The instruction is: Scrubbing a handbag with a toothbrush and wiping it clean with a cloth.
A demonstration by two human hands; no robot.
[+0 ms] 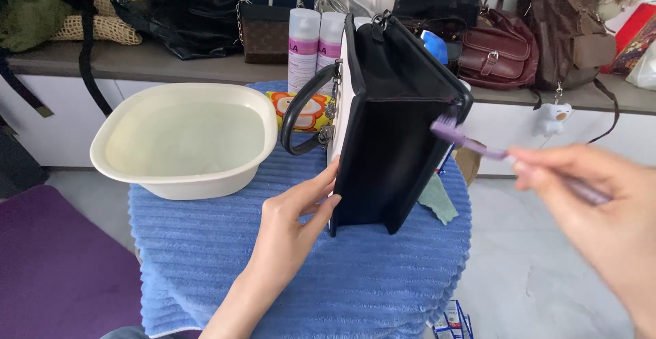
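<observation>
Two white-pink spray cans [316, 42] (upright) behind black handbag [393, 127].

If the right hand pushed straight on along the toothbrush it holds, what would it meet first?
Most likely the black handbag: the right hand points the purple toothbrush at its upper edge, bristles apparently touching already, though motion blur hides exact contact.
</observation>
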